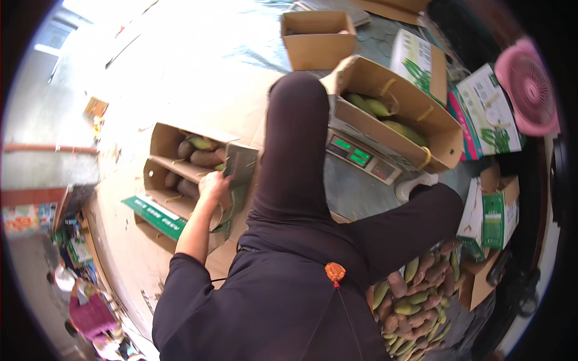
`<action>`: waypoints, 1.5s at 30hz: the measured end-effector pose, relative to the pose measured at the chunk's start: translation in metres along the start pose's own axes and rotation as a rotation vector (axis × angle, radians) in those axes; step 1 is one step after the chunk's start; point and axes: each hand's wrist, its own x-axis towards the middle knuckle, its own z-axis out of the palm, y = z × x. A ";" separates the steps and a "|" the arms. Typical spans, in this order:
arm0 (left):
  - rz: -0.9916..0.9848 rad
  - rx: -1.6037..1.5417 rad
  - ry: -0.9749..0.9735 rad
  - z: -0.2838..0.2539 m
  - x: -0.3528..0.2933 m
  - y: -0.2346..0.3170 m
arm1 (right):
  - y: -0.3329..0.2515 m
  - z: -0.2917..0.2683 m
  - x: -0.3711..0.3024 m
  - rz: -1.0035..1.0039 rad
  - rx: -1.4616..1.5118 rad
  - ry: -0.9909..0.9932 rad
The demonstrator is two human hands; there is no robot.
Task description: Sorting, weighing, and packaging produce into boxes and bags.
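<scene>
My left hand point(212, 186) is closed on the inner edge of an open cardboard box point(165, 139) on the floor beside my left leg. Brown tuber-like pieces point(208, 159) and a green one point(202, 143) lie in this box, in two sections. A green printed flap point(155, 215) folds outward on its near side. No right hand shows; that arm is hidden past my body. At lower right, next to my bent right leg, lies a large heap of brown and green long produce point(415, 304).
An open cardboard box point(400, 111) with green produce stands on a digital scale point(361, 157) ahead right. Another box point(319, 45) stands farther off. White-and-green cartons point(489, 114) and a pink fan point(528, 87) line the right. Other people point(93, 316) are at far left.
</scene>
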 end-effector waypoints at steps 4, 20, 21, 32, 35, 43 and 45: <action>0.064 -0.013 -0.036 -0.008 0.001 0.005 | 0.018 -0.030 -0.020 -0.012 0.114 0.096; 0.918 -0.293 0.506 -0.213 0.012 0.254 | 0.143 -0.059 -0.004 0.072 0.343 0.348; 0.947 -0.235 0.487 -0.210 0.008 0.263 | 0.117 -0.048 -0.010 0.081 0.261 0.322; 1.081 0.237 -0.038 -0.128 0.057 0.389 | 0.058 -0.034 -0.056 0.134 0.044 0.361; 1.153 0.272 0.029 -0.125 0.059 0.398 | 0.081 -0.044 -0.045 0.150 0.172 0.343; 1.187 0.339 0.006 -0.137 0.071 0.403 | 0.083 -0.050 -0.012 -0.068 0.278 0.245; 1.184 0.324 0.004 -0.139 0.078 0.399 | 0.064 -0.063 -0.015 -0.017 0.249 0.261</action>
